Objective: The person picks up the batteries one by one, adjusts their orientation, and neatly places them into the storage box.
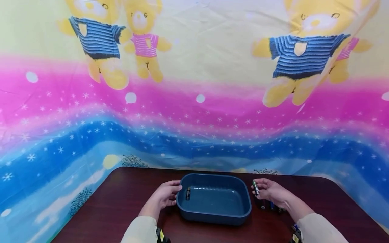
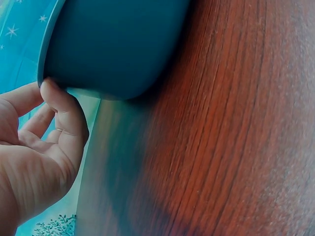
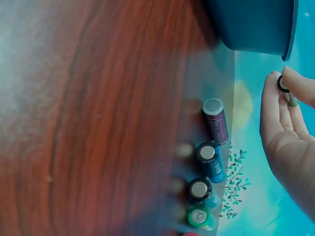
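Observation:
A dark blue plastic tub (image 1: 214,218) stands on the table. Its left rim is pinched by my left hand (image 1: 165,194), the thumb over the edge; the left wrist view shows this hand (image 2: 49,142) at the corner of the tub (image 2: 113,49). Inside, near the left wall, lies a black battery (image 1: 188,194). Just off the tub's right side, my right hand (image 1: 273,193) pinches a green and silver battery (image 1: 256,188) between thumb and fingers. In the right wrist view that battery (image 3: 289,96) is partly hidden by the thumb.
Several batteries stand in a row right of the tub: a purplish one (image 3: 216,123), a blue one (image 3: 212,164), a black-topped one (image 3: 201,189) and a green one (image 3: 202,219). The dark red wooden table (image 1: 136,179) meets a printed cloth (image 1: 197,118) behind.

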A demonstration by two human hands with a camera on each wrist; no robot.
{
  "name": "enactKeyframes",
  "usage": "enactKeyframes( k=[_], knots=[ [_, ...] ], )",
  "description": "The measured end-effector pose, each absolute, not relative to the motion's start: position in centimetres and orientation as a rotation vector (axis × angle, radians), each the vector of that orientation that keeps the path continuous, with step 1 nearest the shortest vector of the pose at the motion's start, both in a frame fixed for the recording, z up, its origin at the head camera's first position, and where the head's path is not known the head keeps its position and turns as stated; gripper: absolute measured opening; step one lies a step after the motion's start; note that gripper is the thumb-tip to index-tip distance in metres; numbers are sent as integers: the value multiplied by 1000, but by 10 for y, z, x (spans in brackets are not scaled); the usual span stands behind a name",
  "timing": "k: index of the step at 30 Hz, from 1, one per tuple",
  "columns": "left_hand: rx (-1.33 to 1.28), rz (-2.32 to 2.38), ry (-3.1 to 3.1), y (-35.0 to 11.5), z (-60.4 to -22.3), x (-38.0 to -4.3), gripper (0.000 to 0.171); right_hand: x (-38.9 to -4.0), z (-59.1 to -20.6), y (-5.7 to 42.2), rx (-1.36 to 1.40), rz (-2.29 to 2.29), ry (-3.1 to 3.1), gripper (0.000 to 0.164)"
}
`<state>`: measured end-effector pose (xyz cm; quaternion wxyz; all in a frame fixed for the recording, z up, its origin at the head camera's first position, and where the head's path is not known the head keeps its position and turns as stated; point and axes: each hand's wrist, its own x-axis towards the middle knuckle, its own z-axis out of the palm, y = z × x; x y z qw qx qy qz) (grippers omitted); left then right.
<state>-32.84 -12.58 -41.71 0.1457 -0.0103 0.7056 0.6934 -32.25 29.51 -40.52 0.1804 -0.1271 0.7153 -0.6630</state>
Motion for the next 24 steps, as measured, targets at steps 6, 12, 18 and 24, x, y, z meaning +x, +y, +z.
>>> enactKeyframes(
  k=[6,12,18,24],
  knots=[
    [-26,1990,2049,-126,-418,-329,43,-327,-400,293,-369,-1846,2043,77],
    [-38,1998,2039,-125,-417,-328,42,-329,-394,290,-367,-1827,2035,75],
    [-42,2002,2031,-125,-416,-327,42,-328,-389,286,-350,-1852,1996,75],
    [-52,2004,2027,-125,-415,-326,41,-327,-381,283,-367,-1897,1924,76]
  ],
)
